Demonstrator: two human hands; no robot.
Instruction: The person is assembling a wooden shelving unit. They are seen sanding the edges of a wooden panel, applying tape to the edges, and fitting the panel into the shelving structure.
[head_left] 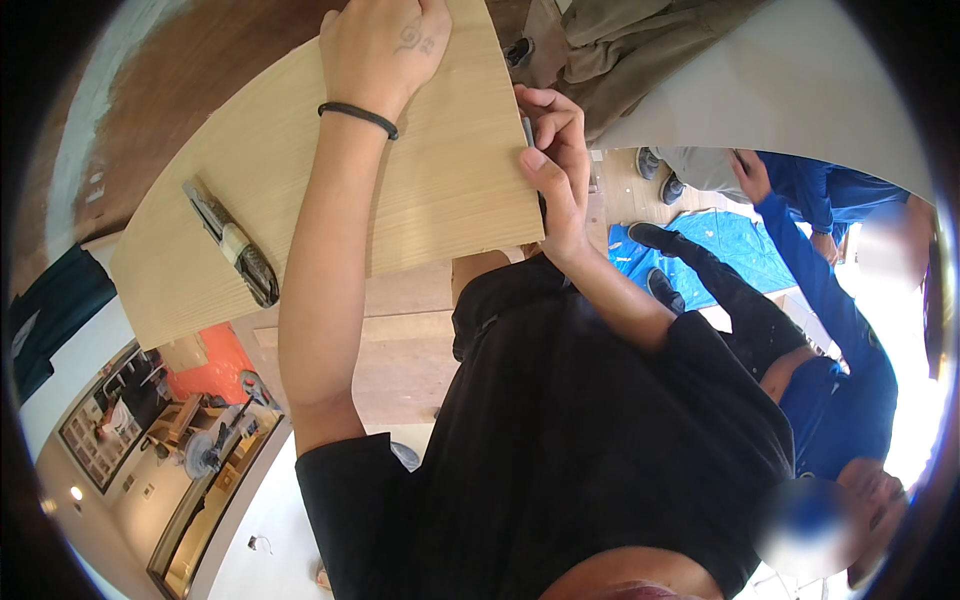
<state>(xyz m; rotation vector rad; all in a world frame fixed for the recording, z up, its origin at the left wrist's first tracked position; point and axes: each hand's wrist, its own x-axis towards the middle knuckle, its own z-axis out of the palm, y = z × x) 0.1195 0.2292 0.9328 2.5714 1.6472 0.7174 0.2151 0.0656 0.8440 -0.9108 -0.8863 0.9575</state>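
Note:
A pale wood-grain board lies in front of me, curved along its far left side. My left hand, with a black band at the wrist, is over its far part. That hand looks closed, but its fingertips are hidden at the picture's upper edge. At the board's right edge, my right hand has its thumb and fingers bent around a thin grey piece, mostly hidden, whose kind I cannot make out. Left of my left forearm, a slim tool with a flat metal end and a wrapped handle rests on the board.
At right, a person in blue is close by, near a blue sheet on the floor. A pale curved panel stands at upper right, beside brown cloth. A fan and wooden items are at lower left.

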